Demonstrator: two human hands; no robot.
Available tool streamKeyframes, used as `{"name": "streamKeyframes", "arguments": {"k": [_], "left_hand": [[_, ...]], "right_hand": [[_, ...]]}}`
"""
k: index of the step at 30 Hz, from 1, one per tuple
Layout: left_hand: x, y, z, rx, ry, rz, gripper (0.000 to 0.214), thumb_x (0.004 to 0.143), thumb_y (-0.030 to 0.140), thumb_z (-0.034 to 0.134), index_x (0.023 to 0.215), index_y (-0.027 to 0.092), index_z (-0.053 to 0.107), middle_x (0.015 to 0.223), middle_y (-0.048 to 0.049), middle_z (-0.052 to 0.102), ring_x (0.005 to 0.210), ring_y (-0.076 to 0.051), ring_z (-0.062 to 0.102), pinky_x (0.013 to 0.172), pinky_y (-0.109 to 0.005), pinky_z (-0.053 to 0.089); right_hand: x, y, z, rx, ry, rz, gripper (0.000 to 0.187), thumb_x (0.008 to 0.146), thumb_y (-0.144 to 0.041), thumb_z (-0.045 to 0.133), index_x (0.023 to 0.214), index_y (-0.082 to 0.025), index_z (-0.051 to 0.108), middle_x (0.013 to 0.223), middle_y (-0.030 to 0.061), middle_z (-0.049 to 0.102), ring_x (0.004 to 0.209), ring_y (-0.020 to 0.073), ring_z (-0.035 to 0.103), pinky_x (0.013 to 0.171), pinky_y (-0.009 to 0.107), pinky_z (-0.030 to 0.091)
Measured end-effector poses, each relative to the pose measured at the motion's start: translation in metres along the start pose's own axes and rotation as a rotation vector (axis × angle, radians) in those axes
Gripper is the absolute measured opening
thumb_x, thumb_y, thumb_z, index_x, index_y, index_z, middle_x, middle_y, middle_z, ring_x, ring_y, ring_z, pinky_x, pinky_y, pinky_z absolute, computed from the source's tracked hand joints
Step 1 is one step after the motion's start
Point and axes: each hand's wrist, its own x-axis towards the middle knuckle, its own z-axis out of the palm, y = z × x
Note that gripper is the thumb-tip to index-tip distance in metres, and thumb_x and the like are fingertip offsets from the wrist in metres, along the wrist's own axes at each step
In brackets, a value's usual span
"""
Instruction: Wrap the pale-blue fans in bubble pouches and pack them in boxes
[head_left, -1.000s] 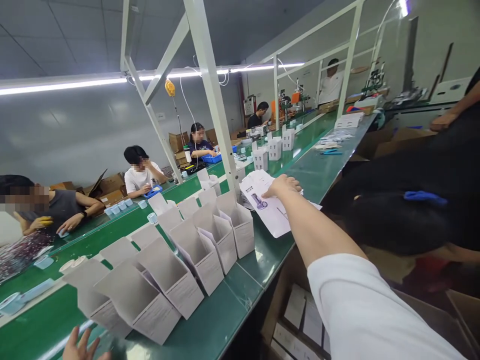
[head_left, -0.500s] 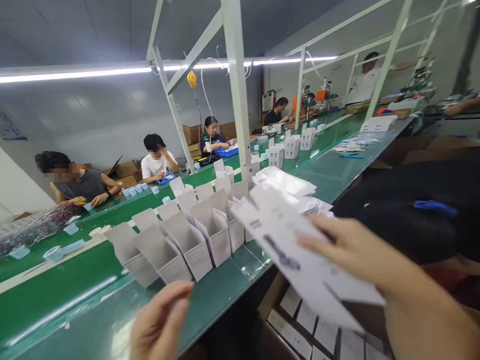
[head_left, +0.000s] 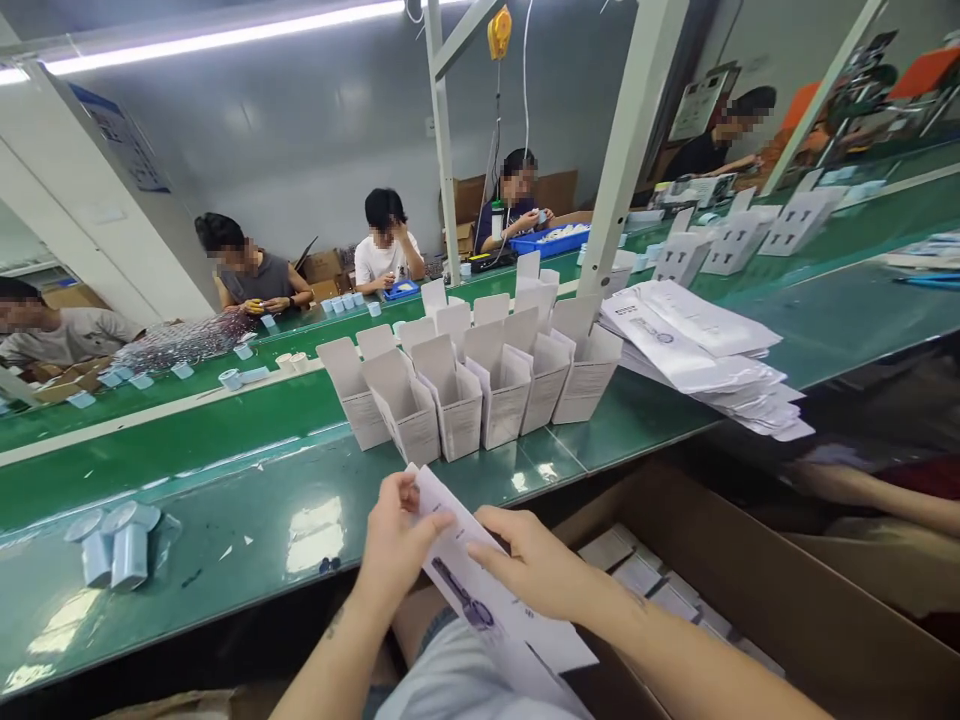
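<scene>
A flat white printed carton (head_left: 480,590), with a dark picture on its face, is held over my lap. My left hand (head_left: 399,535) grips its upper left edge between thumb and fingers. On its right side my right hand (head_left: 529,565) is closed around the other edge. Just beyond, on the green bench, several opened white boxes (head_left: 459,410) stand upright in rows with their top flaps raised. A stack of flat printed cartons (head_left: 675,340) lies to the right of them.
A large cardboard box (head_left: 750,560) with white boxes inside stands below the bench at right. Light blue cups (head_left: 112,545) lie at the left. A white metal post (head_left: 630,150) rises behind the boxes. Co-workers (head_left: 386,245) sit across the green conveyor (head_left: 225,410).
My right hand has brought the flat carton left and down over my lap. My left hand has taken hold of its edge. The view has swung to the right.
</scene>
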Motion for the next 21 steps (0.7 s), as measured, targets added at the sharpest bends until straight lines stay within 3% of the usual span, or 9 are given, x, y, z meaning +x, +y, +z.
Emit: {"name": "streamKeyframes", "arguments": {"k": [3, 5, 7, 9, 11, 12, 14, 17, 21], "left_hand": [[0.0, 0.004, -0.032, 0.16, -0.135, -0.026, 0.025, 0.066, 0.034, 0.077, 0.085, 0.021, 0.068, 0.077, -0.0021, 0.061, 0.078, -0.023, 0.059, 0.077, -0.036, 0.05], [-0.003, 0.007, -0.051, 0.268, -0.24, 0.015, 0.016, 0.067, 0.037, 0.077, 0.072, 0.023, 0.072, 0.086, -0.0063, 0.064, 0.096, -0.029, 0.061, 0.085, -0.041, 0.051], [-0.009, 0.013, -0.066, 0.293, -0.375, 0.069, 0.012, 0.072, 0.037, 0.074, 0.068, 0.025, 0.073, 0.093, -0.0085, 0.068, 0.126, -0.037, 0.051, 0.103, -0.051, 0.043], [-0.016, 0.021, -0.074, 0.257, -0.519, 0.106, 0.014, 0.078, 0.035, 0.068, 0.068, 0.027, 0.073, 0.091, -0.0075, 0.071, 0.146, -0.036, 0.029, 0.115, -0.06, 0.023], [-0.021, 0.031, -0.079, 0.213, -0.617, 0.117, 0.016, 0.081, 0.034, 0.066, 0.067, 0.028, 0.071, 0.082, -0.0054, 0.07, 0.151, -0.032, 0.017, 0.119, -0.062, 0.005], [-0.024, 0.037, -0.08, 0.189, -0.644, 0.114, 0.016, 0.081, 0.033, 0.068, 0.065, 0.028, 0.07, 0.077, -0.0045, 0.069, 0.152, -0.03, 0.015, 0.119, -0.061, 0.0], [-0.027, 0.049, -0.083, 0.14, -0.678, 0.094, 0.016, 0.077, 0.031, 0.072, 0.062, 0.029, 0.069, 0.069, -0.0031, 0.067, 0.152, -0.027, 0.015, 0.12, -0.056, -0.004], [-0.031, 0.061, -0.087, 0.097, -0.681, 0.088, 0.015, 0.074, 0.03, 0.075, 0.061, 0.031, 0.068, 0.063, -0.0015, 0.066, 0.149, -0.027, 0.025, 0.121, -0.053, 0.0], [-0.036, 0.07, -0.09, 0.12, -0.605, 0.281, 0.021, 0.071, 0.02, 0.077, 0.057, 0.031, 0.065, 0.053, 0.0003, 0.062, 0.14, -0.033, 0.042, 0.118, -0.062, 0.01]], "right_hand": [[0.003, 0.001, 0.008, 0.2, -0.15, 0.083, 0.026, 0.084, -0.036, 0.062, 0.071, -0.02, 0.046, 0.064, -0.0066, 0.04, 0.058, 0.0101, 0.036, 0.052, 0.023, 0.03], [0.004, 0.005, 0.01, 0.333, -0.249, 0.086, 0.026, 0.081, -0.04, 0.067, 0.079, -0.019, 0.051, 0.068, -0.006, 0.046, 0.061, 0.0105, 0.042, 0.056, 0.023, 0.035], [0.006, 0.011, 0.009, 0.383, -0.332, 0.019, 0.034, 0.076, -0.044, 0.073, 0.09, -0.019, 0.054, 0.078, -0.0038, 0.053, 0.071, 0.0124, 0.05, 0.065, 0.024, 0.042], [0.011, 0.016, 0.008, 0.355, -0.433, -0.058, 0.062, 0.063, -0.046, 0.084, 0.111, -0.019, 0.054, 0.1, 0.0011, 0.058, 0.09, 0.0173, 0.056, 0.079, 0.028, 0.048], [0.017, 0.02, 0.008, 0.317, -0.572, -0.11, 0.111, 0.045, -0.047, 0.093, 0.138, -0.019, 0.041, 0.122, 0.0078, 0.055, 0.112, 0.0242, 0.055, 0.094, 0.032, 0.047], [0.021, 0.021, 0.009, 0.306, -0.65, -0.128, 0.131, 0.036, -0.046, 0.096, 0.147, -0.019, 0.03, 0.128, 0.0099, 0.053, 0.119, 0.0264, 0.053, 0.099, 0.033, 0.045], [0.026, 0.021, 0.012, 0.312, -0.767, -0.146, 0.152, 0.03, -0.045, 0.097, 0.154, -0.02, 0.013, 0.13, 0.0103, 0.054, 0.121, 0.0271, 0.053, 0.103, 0.034, 0.043], [0.034, 0.018, 0.021, 0.362, -0.845, -0.19, 0.156, 0.031, -0.045, 0.097, 0.156, -0.022, 0.006, 0.134, 0.0107, 0.053, 0.124, 0.0271, 0.054, 0.106, 0.034, 0.041], [0.042, 0.017, 0.036, 0.425, -0.919, -0.331, 0.163, 0.027, -0.045, 0.098, 0.156, -0.021, 0.001, 0.148, 0.0155, 0.04, 0.139, 0.0317, 0.039, 0.115, 0.038, 0.03]]}}
